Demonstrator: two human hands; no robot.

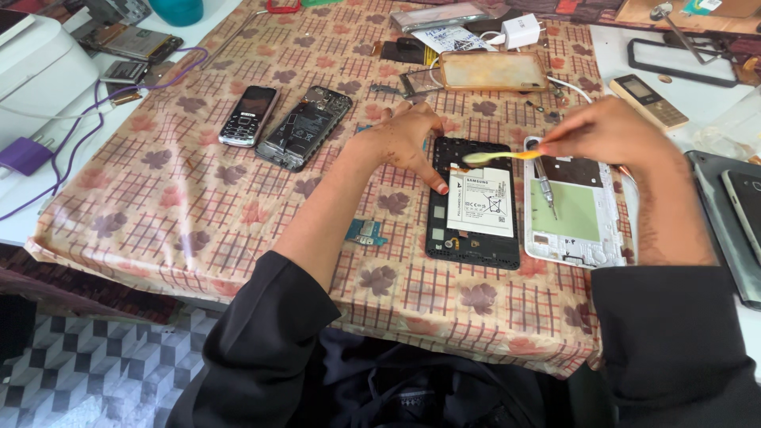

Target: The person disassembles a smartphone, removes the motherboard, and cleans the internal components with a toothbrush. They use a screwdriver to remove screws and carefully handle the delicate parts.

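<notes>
Right hand (610, 131) pinches yellow brush (495, 156); left hand (408, 139) fingers spread, pinning opened phone (473, 202) beneath; stiff strokes might snag the battery (479, 202) connector.

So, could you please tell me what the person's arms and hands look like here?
Both arms wear loose black sleeves, pushed back so the forearms are bare. The left hand has red-painted nails and faint dark patterning on its back, possibly henna. The right hand shows similar dark marks along its wrist and forearm. No rings, watch or gloves are visible.
</notes>
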